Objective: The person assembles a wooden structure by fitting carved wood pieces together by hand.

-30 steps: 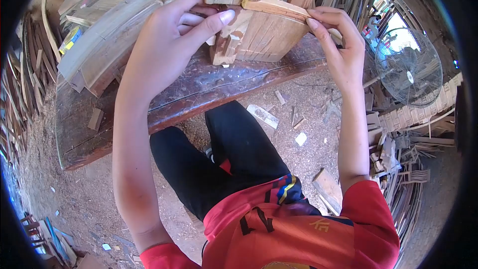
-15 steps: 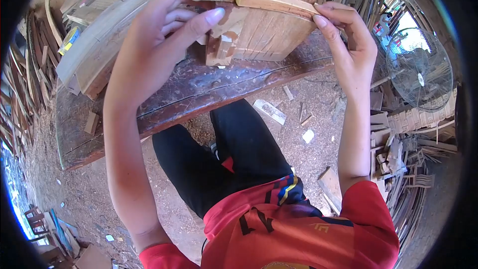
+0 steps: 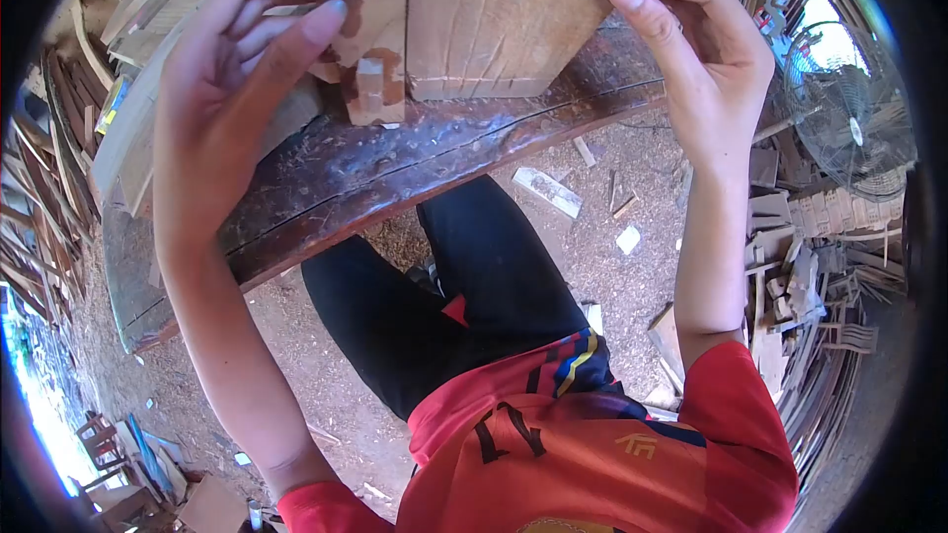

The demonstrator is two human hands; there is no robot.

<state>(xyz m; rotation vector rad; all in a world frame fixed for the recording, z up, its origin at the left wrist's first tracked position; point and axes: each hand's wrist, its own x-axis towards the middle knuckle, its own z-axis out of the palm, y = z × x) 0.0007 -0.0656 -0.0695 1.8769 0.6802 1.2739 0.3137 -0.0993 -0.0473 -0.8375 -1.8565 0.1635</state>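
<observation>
Nearest is the person's red jersey (image 3: 592,454) and black trousers (image 3: 474,296), seated behind a dark, scarred wooden bench (image 3: 395,173). On the bench top, up at the frame's edge, sits the wooden assembly (image 3: 484,35): a flat board w/ a curved strip along its top and small notched blocks at its left end. Left hand (image 3: 232,89) is spread fairly wide, thumb pressing the block end, fingers wrapped behind. Right hand (image 3: 696,49) pinches the curved strip's right tip, thumb on the front edge, fingers curled over the top. So both hands are closed on the piece, 1 at each end.

Looks like stiff, dry timber, light enough for 2 hands; the thin strip and glued-looking blocks seem the weak spots, so gripping the board's body prob safer than the tips. Rough surface, unlikely to slip.

Beyond: curved wooden slats (image 3: 138,109) stacked on the bench's left, touching the work area. Offcuts (image 3: 548,192) and sawdust litter the dirt floor. Far right, a pedestal fan (image 3: 854,118) and heaps of scrap wood (image 3: 820,286).
</observation>
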